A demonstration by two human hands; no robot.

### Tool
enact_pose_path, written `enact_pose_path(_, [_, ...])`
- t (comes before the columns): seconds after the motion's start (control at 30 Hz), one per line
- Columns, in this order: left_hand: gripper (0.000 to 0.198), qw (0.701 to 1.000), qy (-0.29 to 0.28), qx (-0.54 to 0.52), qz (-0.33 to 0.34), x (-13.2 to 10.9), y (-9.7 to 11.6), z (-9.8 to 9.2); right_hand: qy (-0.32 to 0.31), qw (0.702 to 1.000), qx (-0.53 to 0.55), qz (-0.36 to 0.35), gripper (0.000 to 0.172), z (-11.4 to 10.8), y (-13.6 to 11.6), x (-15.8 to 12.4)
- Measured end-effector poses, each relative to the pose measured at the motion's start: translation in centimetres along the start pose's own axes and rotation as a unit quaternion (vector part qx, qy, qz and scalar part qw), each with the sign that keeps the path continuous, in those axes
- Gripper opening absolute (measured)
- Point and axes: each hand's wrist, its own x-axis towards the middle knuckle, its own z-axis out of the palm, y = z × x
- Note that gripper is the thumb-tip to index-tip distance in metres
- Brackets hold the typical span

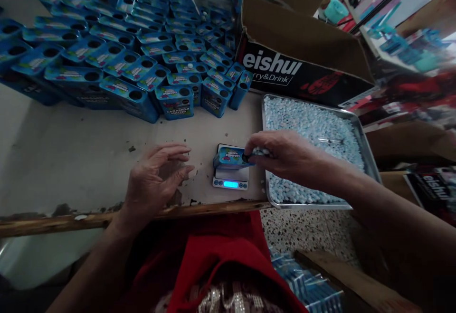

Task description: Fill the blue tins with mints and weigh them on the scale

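Note:
A small blue candy box [230, 156] printed "Caramelo Macizo" lies on a compact digital scale [223, 184] with a lit blue display. My right hand [276, 149] is closed around some pale blue and white candies [261, 152], its fingertips at the dark round opening on the box's right end. Whether a scoop is also in that hand, I cannot tell. Left of the scale, my left hand [156, 175] hovers over the table with thumb and fingers apart, holding nothing. Under my right forearm is a metal tray [264, 113] filled with similar candies.
Many blue boxes [124, 66] with round openings stand in rows at the back left. An open black carton [306, 73] sits behind the tray. The table's wooden front edge [213, 207] runs before me. More blue packages [306, 284] lie below at the right.

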Motion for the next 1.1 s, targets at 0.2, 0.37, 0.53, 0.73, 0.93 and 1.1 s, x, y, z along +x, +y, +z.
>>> enact_pose_path(0.2, [0.017, 0.999, -0.013, -0.008, -0.029, 0.1, -0.7, -0.7, 0.002, 1.0, -0.019, 0.003, 0.015, 0.5, -0.2, 0.3])
enact_pose_path(0.37, [0.023, 0.999, -0.011, 0.014, -0.039, 0.5, -0.6, -0.9, 0.032, 0.998, 0.043, 0.024, 0.014, 0.5, -0.4, 0.6])
enact_pose_path(0.53, [0.036, 0.997, -0.026, -0.018, -0.072, 0.3, -0.6, -1.4, 0.086, 0.939, 0.308, 0.126, 0.013, -0.2, 2.3, -0.8])
enact_pose_path(0.73, [0.026, 0.998, -0.009, 0.061, -0.021, 0.8, 0.9, -1.1, 0.258, 0.688, 0.605, 0.307, 0.04, 0.9, 7.5, -4.6])
enact_pose_path(0.93, [0.017, 0.99, -0.009, 0.056, 0.129, 4.1, 5.0, 1.6, 0.192, 0.644, 0.671, 0.313, 0.029, 3.8, 7.5, -6.6])
enact_pose_path(1.1, [0.013, 0.972, -0.101, 0.113, 0.181, 6.2, 6.0, 3.2, 0.098, 0.694, 0.678, 0.222, 0.024, 4.5, 7.0, -6.7])
